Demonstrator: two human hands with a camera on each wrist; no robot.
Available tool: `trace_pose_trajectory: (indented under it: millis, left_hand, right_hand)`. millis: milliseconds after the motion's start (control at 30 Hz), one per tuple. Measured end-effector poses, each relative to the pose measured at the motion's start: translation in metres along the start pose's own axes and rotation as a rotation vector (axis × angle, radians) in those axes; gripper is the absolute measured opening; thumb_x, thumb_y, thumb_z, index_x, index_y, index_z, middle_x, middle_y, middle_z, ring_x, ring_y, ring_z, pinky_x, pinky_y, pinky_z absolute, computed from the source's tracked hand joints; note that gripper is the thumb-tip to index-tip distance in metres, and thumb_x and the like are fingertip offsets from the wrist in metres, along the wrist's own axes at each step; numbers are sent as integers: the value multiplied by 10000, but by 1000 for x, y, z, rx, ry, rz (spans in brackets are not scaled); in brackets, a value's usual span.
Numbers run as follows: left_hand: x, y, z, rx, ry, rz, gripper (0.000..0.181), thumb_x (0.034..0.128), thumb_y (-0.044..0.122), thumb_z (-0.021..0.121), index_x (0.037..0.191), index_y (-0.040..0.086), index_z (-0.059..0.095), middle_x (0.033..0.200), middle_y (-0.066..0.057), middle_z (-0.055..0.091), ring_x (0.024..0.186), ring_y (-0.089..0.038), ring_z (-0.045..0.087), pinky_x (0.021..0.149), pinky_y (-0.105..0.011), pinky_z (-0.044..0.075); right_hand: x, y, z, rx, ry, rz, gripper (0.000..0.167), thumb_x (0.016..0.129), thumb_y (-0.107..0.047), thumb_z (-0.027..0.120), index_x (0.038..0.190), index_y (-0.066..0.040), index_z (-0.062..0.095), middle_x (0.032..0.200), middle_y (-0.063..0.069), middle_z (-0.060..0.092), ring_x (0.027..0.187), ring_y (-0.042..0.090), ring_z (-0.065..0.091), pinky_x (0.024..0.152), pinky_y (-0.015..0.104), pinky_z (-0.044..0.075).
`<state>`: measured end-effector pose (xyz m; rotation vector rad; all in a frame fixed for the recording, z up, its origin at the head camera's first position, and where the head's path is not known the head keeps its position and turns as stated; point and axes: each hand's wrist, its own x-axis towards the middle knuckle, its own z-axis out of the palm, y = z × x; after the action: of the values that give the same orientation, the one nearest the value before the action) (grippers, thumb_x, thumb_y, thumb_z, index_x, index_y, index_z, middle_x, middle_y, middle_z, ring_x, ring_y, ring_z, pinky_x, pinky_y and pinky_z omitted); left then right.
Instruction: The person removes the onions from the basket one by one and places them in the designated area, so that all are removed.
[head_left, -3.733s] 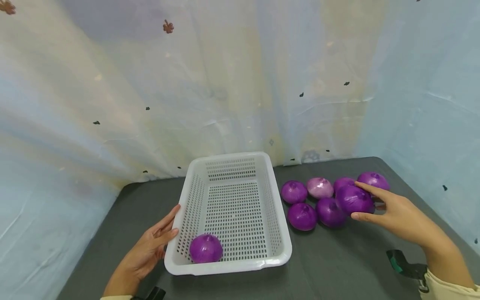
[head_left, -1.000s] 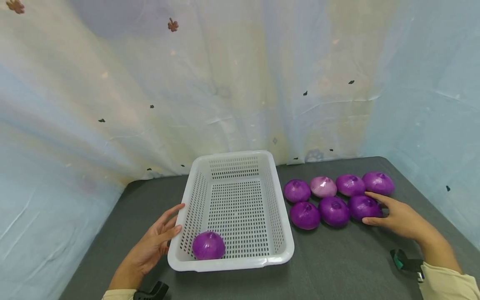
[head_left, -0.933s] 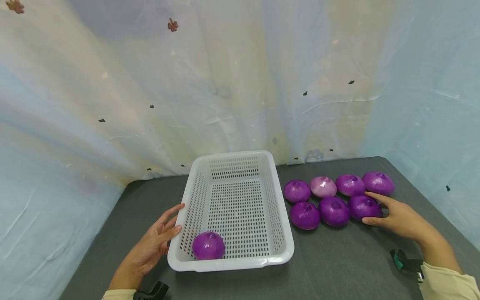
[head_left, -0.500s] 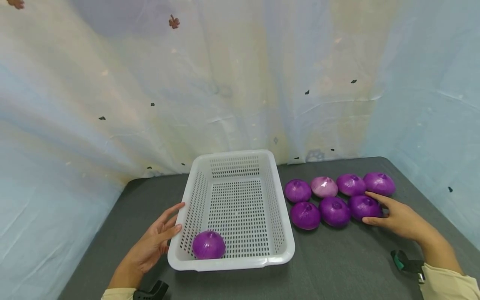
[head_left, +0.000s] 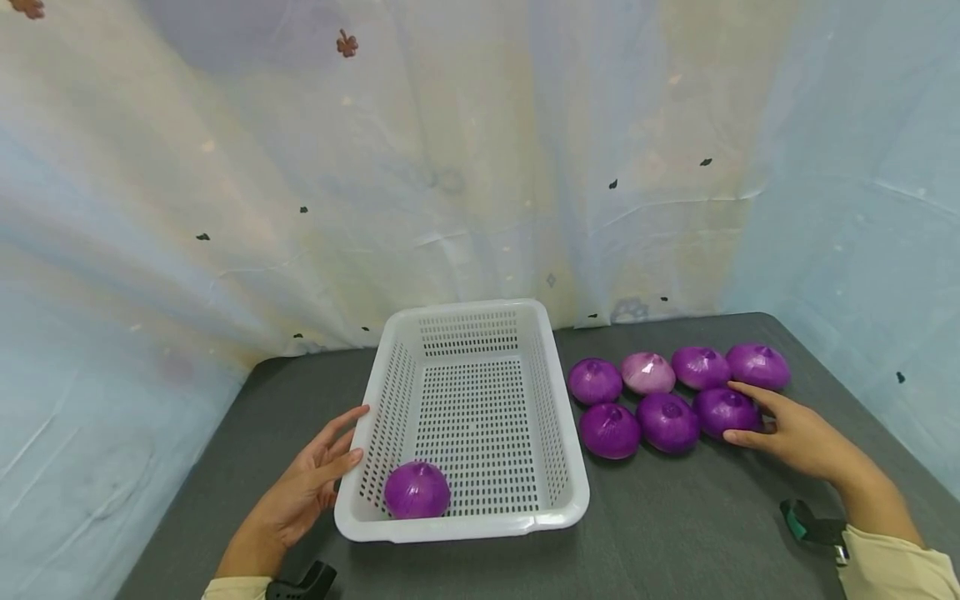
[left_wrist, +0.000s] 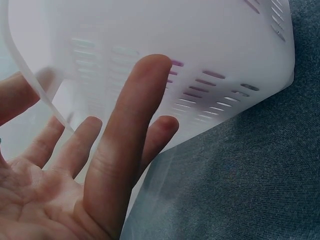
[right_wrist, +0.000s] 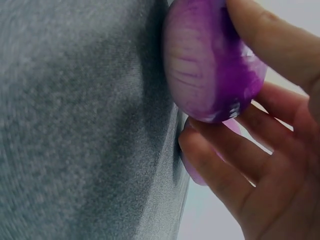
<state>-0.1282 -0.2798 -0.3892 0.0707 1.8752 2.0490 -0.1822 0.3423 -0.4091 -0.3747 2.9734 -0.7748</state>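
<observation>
My right hand (head_left: pixel 787 429) grips a purple onion (head_left: pixel 726 412), thumb on the near side and fingers on the far side. In the right wrist view the onion (right_wrist: pixel 215 62) sits close against the table surface, its pale root end toward the camera. At the left, my left hand (head_left: pixel 303 483) touches the outer wall and rim of a white perforated basket (head_left: pixel 457 527), its fingers nearly straight. The left wrist view shows my palm facing the basket wall (left_wrist: pixel 210 45) with fingers spread. One purple onion (head_left: pixel 417 490) lies in the basket's near left corner.
More onions stand in two rows right of the basket: a paler one (head_left: pixel 647 372), a far-right one (head_left: pixel 757 367), a near-left one (head_left: pixel 610 431) and others. The dark grey table (head_left: pixel 675 533) ends at a patterned curtain (head_left: pixel 450 167) behind and a blue one on the right.
Since the oldest frame, my right hand has lowered the onion to the near row's right end. Over the last second it has barely shifted. The left hand stays at the basket.
</observation>
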Motion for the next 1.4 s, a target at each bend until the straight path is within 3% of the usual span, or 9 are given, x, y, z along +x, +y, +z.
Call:
trace_pose_trajectory:
  millis: [267,667,933,1233,1400]
  left_hand:
    - [0,0,1,7,10,-2,669,1036,145,534,1580,285,171,1385,171,522,1165,-203,651,825,-545,560]
    - [1,-2,2,-11,-2,2,659,1040,137,523,1578,285,173,1383,165,530,1165,-222,654,809,-535,562]
    - [3,-2,3,3,21,-1,663,1035,148,538,1577,289,182,1420,119,492,1170,-230,650,827,-561,550]
    - [3,-1,1,7,-13,14,656,1042,144,520,1577,277,165,1408,133,520,1161,-220,654,822,-544,558]
    - [0,-1,0,40,-12,31,640,1048,147,504,1579,270,168,1394,167,518,1153,-189,656,820,-526,569]
  right_hand:
    - [-2,0,-1,6,-24,15,865,878,-406,749,1492,42,337,1405,436,400,1149,618,530,862,681,460]
    - [-3,4,-5,9,-45,24,897,868,-407,759,1501,46,313,1408,442,387,1152,613,528,859,668,473]
    - [-4,6,-6,2,-45,29,909,859,-414,766,1500,47,315,1426,429,364,1176,623,499,876,675,464]
    - [-4,2,-12,-27,-8,18,895,855,-412,769,1488,53,338,1419,440,380,1218,638,440,900,714,405]
    - [-4,-16,-19,-2,47,-15,856,879,-397,748,1509,13,339,1478,376,359,1304,612,351,947,731,322]
